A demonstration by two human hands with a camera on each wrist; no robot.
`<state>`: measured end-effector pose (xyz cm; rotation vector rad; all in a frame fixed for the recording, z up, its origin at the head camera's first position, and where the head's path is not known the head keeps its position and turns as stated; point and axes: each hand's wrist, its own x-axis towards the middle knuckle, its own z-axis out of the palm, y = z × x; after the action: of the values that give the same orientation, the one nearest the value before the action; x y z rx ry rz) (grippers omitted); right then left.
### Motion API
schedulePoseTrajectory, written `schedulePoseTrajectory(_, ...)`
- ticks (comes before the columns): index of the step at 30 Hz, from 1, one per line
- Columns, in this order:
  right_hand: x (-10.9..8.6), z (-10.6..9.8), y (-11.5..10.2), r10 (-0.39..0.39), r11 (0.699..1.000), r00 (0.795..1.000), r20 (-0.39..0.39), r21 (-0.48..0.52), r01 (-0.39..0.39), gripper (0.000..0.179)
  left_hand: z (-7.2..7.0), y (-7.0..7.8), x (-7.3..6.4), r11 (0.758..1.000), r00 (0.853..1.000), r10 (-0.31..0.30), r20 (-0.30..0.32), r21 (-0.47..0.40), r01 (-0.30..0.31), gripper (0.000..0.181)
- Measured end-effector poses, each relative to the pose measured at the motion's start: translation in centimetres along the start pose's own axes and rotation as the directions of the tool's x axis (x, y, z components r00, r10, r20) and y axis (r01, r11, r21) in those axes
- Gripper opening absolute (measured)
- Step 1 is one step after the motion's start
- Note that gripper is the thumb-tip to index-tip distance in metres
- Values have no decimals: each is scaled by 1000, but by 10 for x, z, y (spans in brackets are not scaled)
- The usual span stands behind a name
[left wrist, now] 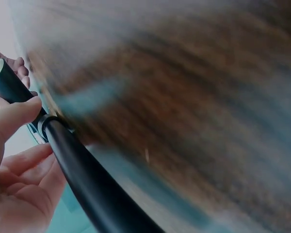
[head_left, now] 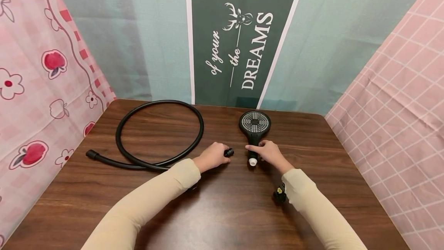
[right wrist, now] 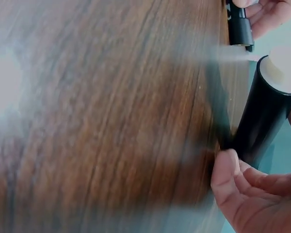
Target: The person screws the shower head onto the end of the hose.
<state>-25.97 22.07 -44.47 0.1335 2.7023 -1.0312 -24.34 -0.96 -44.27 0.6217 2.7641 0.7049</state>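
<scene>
My left hand (head_left: 213, 156) pinches one end fitting (head_left: 229, 152) of a black shower hose (left wrist: 87, 174) between thumb and fingers. To the right, my right hand (head_left: 272, 152) holds the handle (right wrist: 264, 116) of a black shower head (head_left: 254, 122). Its round spray face, dotted with pale nozzles, faces up, and the handle points toward me. A white threaded connector (right wrist: 283, 70) sticks out of the handle's end. A short gap separates the hose fitting from the shower head. In the right wrist view the left hand (right wrist: 274, 14) shows at the top with the fitting.
The rest of the hose lies in a wide loop on the left of the brown wooden table (head_left: 222, 211). Its other end fitting (head_left: 91, 154) points left. Patterned pink curtains (head_left: 399, 107) hang at both sides, and a blue-grey cloth (head_left: 152, 38) hangs behind the table.
</scene>
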Motion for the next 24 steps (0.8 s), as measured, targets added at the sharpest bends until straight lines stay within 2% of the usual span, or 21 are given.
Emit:
schedulePoseTrajectory(5,0,5,-1,34,990,999,32,139,-38,54,2,0,1,999,1000,-20,-16,40,21,41)
schedulePoseTrajectory(10,2,8,-1,82,948,991,103,298,-109,50,2,3,2,997,999,-46,-26,59,48,37)
schedulePoseTrajectory(16,3,10,-1,131,906,975,179,378,-191,57,4,6,5,994,997,-69,-27,79,70,36)
schedulePoseTrajectory(20,4,10,-3,127,864,965,230,451,-222,62,4,7,5,994,997,-76,-26,77,78,35)
schedulePoseTrajectory(24,6,10,-4,101,843,961,259,491,-221,60,3,6,5,995,997,-78,-29,67,80,32)
